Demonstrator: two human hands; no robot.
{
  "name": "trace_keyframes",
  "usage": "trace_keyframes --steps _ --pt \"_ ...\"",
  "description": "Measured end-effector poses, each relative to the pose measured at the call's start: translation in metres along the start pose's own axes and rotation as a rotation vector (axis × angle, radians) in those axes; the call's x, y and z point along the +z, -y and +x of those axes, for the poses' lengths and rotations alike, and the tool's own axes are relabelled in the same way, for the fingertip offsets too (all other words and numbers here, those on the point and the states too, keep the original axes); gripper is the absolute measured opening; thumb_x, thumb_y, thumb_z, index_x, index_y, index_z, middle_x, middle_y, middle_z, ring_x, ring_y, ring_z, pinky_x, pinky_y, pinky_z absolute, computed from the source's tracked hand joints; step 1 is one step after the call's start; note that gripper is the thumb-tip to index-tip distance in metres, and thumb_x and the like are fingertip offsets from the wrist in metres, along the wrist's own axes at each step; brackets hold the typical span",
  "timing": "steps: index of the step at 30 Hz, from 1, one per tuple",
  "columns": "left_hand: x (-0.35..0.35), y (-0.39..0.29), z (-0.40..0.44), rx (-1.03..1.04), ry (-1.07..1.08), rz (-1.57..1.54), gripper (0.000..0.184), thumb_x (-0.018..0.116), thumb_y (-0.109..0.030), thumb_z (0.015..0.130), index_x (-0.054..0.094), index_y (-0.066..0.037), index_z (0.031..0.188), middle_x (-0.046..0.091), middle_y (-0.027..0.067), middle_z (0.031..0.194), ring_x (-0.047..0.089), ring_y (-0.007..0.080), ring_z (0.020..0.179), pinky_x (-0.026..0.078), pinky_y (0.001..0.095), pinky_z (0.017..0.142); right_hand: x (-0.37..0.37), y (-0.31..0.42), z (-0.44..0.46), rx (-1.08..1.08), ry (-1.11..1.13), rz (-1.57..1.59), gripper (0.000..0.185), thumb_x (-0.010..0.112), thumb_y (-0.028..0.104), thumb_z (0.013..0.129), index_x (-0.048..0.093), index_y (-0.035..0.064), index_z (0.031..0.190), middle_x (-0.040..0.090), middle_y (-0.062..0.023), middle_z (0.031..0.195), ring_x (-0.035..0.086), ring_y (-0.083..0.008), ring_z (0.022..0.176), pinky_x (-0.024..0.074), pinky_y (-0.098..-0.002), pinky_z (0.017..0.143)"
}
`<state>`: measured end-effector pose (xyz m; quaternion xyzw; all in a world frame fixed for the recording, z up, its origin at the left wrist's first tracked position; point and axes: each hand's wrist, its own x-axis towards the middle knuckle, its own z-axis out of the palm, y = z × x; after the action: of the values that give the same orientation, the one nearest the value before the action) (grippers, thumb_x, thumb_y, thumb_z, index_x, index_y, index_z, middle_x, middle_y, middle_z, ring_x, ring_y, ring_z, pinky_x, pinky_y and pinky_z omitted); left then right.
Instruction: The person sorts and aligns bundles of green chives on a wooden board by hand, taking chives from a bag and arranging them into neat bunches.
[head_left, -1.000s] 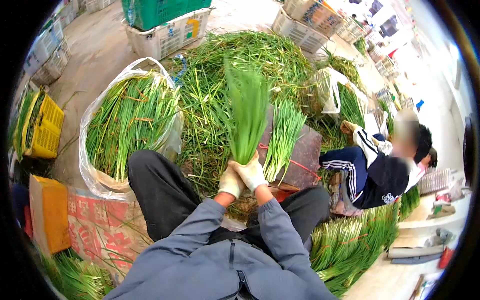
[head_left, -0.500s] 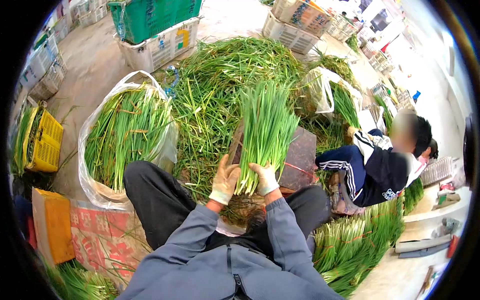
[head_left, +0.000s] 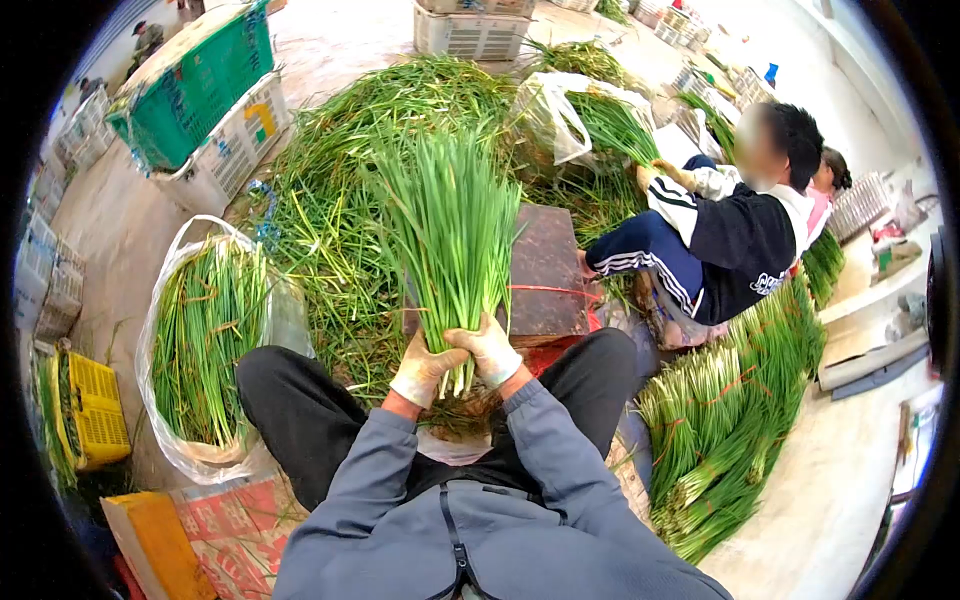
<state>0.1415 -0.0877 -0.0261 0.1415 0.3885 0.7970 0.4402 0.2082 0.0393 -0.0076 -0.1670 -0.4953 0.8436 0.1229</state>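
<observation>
Upright in front of me stands a bunch of garlic chives (head_left: 450, 225), green leaves up and pale stem ends down. My left hand (head_left: 425, 368), in a pale work glove, is closed around the lower stems on one side. From the other side my right hand (head_left: 488, 350), also gloved, grips the same stems, its fingers meeting the left hand. The stem ends poke out below both hands. Just behind the bunch lies a dark brown board (head_left: 547, 275) with a red string (head_left: 550, 289) across it.
A heap of loose chives (head_left: 340, 200) spreads ahead. An open plastic bag of chives (head_left: 205, 340) stands left, near a yellow crate (head_left: 98, 410). Tied bundles (head_left: 730, 410) lie at right, beside a seated person (head_left: 735, 230). Green and white crates (head_left: 200, 100) stand behind.
My hands have come together and closed more tightly around the stems; before, they were apart with the left fingers loose. The view has swung to the right.
</observation>
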Motion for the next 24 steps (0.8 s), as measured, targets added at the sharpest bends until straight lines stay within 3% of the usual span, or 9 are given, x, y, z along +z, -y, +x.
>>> trace_keyframes --steps 7,9,10,14,16,17,20,23,24 --pt "0.049 0.021 0.063 0.067 0.071 0.031 0.087 0.083 -0.001 0.075 0.035 -0.008 0.147 0.061 0.0059 0.126 0.061 0.0183 0.111 0.050 0.0321 0.097 -0.066 0.055 0.008 -0.032 -0.120 -0.142 0.033 0.063 0.010 0.090 0.063 -0.0035 0.120 0.070 -0.0108 0.110 0.066 -0.0184 0.100 0.0522 -0.0308 0.087" --pt "0.062 0.028 0.069 -0.108 -0.122 0.008 0.076 0.078 -0.001 0.081 0.038 -0.003 0.145 0.061 0.0109 0.124 0.062 0.0224 0.110 0.052 0.0337 0.095 -0.094 0.054 0.016 0.001 -0.187 -0.241 0.038 0.062 0.020 0.093 0.062 -0.0051 0.121 0.070 -0.0135 0.110 0.066 -0.0206 0.099 0.0511 -0.0335 0.088" --pt "0.058 0.039 0.077 -0.187 -0.146 -0.018 0.072 0.077 -0.001 0.082 0.040 -0.002 0.143 0.063 0.0105 0.123 0.063 0.0220 0.107 0.052 0.0339 0.093 -0.135 0.030 0.034 0.080 -0.234 -0.287 0.045 0.071 0.022 0.092 0.057 -0.0038 0.126 0.068 -0.0121 0.115 0.066 -0.0212 0.100 0.0536 -0.0347 0.089" --pt "0.025 0.106 0.105 -0.301 -0.313 0.282 0.067 0.073 -0.002 0.082 0.044 0.003 0.142 0.067 0.0170 0.115 0.067 0.0238 0.097 0.054 0.0340 0.084 -0.167 0.023 0.033 0.363 -0.432 -0.931 0.057 0.074 0.028 0.086 0.058 -0.0048 0.129 0.068 -0.0155 0.121 0.065 -0.0239 0.105 0.0479 -0.0342 0.094" --pt "0.018 0.119 0.110 -0.235 -0.331 0.499 0.071 0.074 -0.005 0.079 0.043 0.005 0.142 0.069 0.0212 0.114 0.068 0.0252 0.097 0.054 0.0332 0.085 -0.199 -0.003 0.035 0.280 -0.480 -0.910 0.062 0.077 0.024 0.081 0.056 -0.0059 0.131 0.068 -0.0179 0.121 0.065 -0.0265 0.109 0.0472 -0.0342 0.097" --pt "0.018 0.123 0.110 -0.240 -0.396 0.842 0.071 0.075 -0.005 0.079 0.045 0.005 0.142 0.067 0.0232 0.118 0.068 0.0283 0.101 0.054 0.0350 0.089 -0.201 -0.004 0.031 0.250 -0.509 -0.940 0.064 0.078 0.023 0.080 0.055 -0.0070 0.132 0.067 -0.0191 0.122 0.064 -0.0268 0.111 0.0471 -0.0343 0.098" --pt "0.028 0.123 0.113 -0.247 -0.426 0.863 0.072 0.074 -0.005 0.079 0.044 0.003 0.143 0.061 0.0264 0.129 0.064 0.0327 0.111 0.053 0.0372 0.093 -0.203 -0.002 0.022 0.100 -0.531 -1.117 0.058 0.076 0.019 0.079 0.058 -0.0038 0.129 0.068 -0.0215 0.119 0.064 -0.0310 0.112 0.0480 -0.0369 0.098" --pt "0.020 0.135 0.116 -0.208 -0.417 0.764 0.073 0.072 -0.005 0.081 0.039 0.004 0.145 0.059 0.0288 0.129 0.062 0.0321 0.115 0.051 0.0361 0.095 -0.178 0.026 0.016 0.176 -0.697 -1.348 0.054 0.075 0.018 0.078 0.060 0.0018 0.127 0.068 -0.0227 0.115 0.065 -0.0346 0.108 0.0501 -0.0396 0.094" --pt "0.019 0.136 0.116 -0.210 -0.423 0.766 0.073 0.072 -0.005 0.081 0.039 0.004 0.145 0.059 0.0288 0.129 0.062 0.0321 0.115 0.051 0.0361 0.095 -0.179 0.025 0.020 0.059 -0.702 -1.363 0.039 0.072 0.018 0.080 0.066 0.0061 0.117 0.069 -0.0209 0.105 0.066 -0.0358 0.100 0.0517 -0.0403 0.090"
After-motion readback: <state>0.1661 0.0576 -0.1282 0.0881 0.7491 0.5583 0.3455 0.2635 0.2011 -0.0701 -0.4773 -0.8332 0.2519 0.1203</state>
